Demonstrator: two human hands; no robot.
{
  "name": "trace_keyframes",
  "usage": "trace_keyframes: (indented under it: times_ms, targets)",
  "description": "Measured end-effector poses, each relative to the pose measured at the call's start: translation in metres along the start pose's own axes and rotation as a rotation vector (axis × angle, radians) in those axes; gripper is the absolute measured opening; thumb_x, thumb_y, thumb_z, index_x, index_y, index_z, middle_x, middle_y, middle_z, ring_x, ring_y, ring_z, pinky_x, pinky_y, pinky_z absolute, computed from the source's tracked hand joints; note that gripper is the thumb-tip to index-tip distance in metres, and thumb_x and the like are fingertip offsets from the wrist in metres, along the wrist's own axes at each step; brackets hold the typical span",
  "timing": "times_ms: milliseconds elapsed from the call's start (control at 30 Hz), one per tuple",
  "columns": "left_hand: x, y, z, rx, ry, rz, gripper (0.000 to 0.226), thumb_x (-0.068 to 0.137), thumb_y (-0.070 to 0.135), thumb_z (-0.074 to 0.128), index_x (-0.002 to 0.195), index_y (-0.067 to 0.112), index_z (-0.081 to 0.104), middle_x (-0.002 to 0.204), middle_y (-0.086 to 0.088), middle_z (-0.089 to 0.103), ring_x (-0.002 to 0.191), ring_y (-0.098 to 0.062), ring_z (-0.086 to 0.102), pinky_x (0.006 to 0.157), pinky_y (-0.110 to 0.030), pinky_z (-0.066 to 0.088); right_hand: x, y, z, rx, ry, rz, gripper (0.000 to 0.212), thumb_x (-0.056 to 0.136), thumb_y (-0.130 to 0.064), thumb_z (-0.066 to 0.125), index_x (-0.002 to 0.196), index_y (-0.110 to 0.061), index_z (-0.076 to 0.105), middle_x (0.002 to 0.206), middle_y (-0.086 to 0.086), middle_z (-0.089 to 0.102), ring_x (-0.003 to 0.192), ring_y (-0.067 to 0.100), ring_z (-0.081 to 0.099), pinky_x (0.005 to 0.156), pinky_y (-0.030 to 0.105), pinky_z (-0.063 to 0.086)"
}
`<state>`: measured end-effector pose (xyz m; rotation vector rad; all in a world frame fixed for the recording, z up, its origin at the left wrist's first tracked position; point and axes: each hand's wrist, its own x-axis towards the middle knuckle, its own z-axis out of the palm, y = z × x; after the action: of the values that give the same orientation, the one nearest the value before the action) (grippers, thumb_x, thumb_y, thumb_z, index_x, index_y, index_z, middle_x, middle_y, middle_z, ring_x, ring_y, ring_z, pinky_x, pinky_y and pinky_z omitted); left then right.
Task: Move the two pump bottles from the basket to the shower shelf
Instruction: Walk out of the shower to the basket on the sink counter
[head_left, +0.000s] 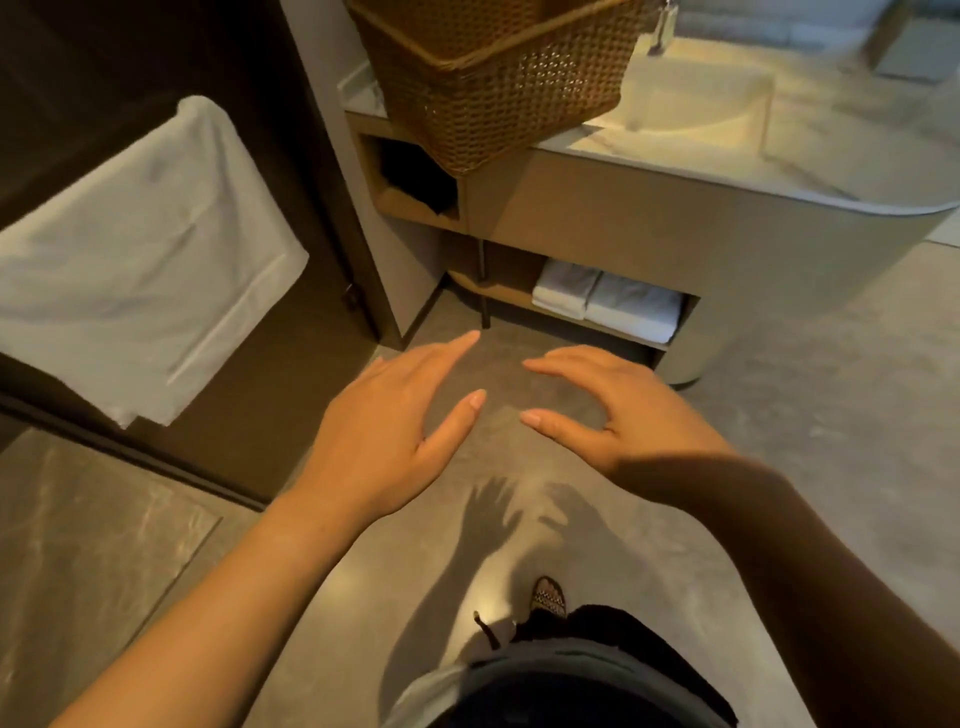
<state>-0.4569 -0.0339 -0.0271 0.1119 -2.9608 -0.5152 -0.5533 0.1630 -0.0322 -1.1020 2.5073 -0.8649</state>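
A brown woven basket stands on the left end of the vanity counter, at the top of the view. Its inside is cut off by the frame, so no pump bottles show in it. My left hand and my right hand hover side by side over the grey floor, well below the basket. Both are empty with fingers spread. The shower shelf is out of view.
A white towel hangs on a dark door at the left. Folded towels lie on the vanity's low shelf. A clear dispenser stands by the sink. My foot is on the floor below.
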Motion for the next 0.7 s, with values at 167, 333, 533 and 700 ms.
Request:
trace_keyframes:
  times_ms: [167,333,533,700]
  targets:
    - [0.060,0.022,0.017,-0.040,0.018,0.035,0.050,0.091,0.052,0.035,0.137,0.032,0.039,0.130,0.006,0.056,0.079,-0.008,0.054,0.065,-0.018,0.031,0.019,0.044,-0.039,-0.020,0.009,0.046,0.065,0.079,-0.067,0.040,0.133,-0.031,0.047,0.138,-0.004,0.049,0.126,0.010,0.042,0.103,0.030,0.034]
    - [0.104,0.025,0.025,-0.040,0.035,0.040,0.050,0.093,0.051,0.037,0.138,0.031,0.039,0.133,0.005,0.053,0.095,-0.013,0.058,0.063,-0.014,0.030,0.042,0.071,-0.065,-0.020,0.039,-0.022,0.063,0.081,-0.064,0.038,0.130,-0.026,0.052,0.134,0.000,0.054,0.123,0.011,0.047,0.101,0.031,0.039]
    - [0.166,-0.002,0.017,-0.051,0.058,0.040,0.050,0.092,0.053,0.037,0.139,0.034,0.036,0.135,0.007,0.050,0.104,-0.015,0.056,0.064,-0.018,0.035,0.115,0.085,-0.088,0.075,0.045,-0.072,0.061,0.084,-0.061,0.041,0.130,-0.022,0.052,0.131,0.000,0.057,0.122,0.011,0.050,0.099,0.039,0.043]
    - [0.242,-0.029,0.010,-0.065,0.125,0.066,0.055,0.089,0.052,0.040,0.140,0.035,0.030,0.137,0.006,0.047,0.101,-0.013,0.054,0.060,-0.010,0.031,0.193,0.097,-0.113,0.031,0.105,-0.118,0.051,0.086,-0.051,0.049,0.126,-0.020,0.057,0.124,0.001,0.061,0.111,0.012,0.055,0.092,0.034,0.046]
